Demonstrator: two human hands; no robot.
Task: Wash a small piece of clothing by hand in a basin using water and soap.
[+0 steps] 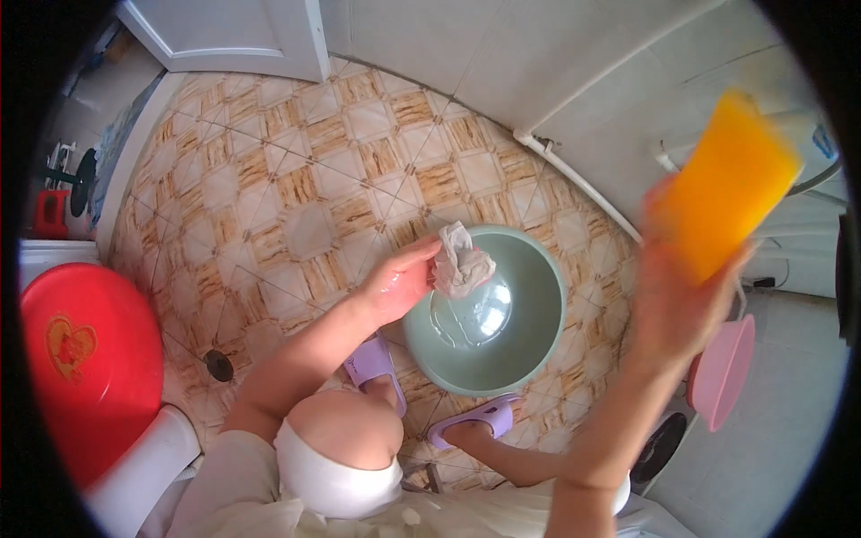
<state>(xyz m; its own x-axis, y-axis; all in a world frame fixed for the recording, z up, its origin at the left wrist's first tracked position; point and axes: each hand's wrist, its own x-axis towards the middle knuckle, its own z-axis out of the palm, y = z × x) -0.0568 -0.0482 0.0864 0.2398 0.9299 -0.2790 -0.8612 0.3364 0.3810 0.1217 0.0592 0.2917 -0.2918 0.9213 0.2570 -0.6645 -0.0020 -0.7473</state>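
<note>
My left hand (401,279) grips a crumpled, whitish cloth (463,261) above the upper left rim of a grey-green plastic basin (553,296). Wet skin glistens on that hand. The basin stands on the floor before my feet, and a little water shows at its bottom. Up at the right, well apart from the basin, my right hand (672,289) holds an orange-yellow slab-like object (733,181). Motion blurs both that hand and the object, so its exact kind cannot be told.
On the left a red plastic basin (101,383) stands near a white surface (151,457). A pink basin (730,376) hangs at the right wall. White pipe (578,178) runs along the wall base. A round floor drain (219,365) and a white door (229,30) also show. Purple slippers (377,370) are on my feet.
</note>
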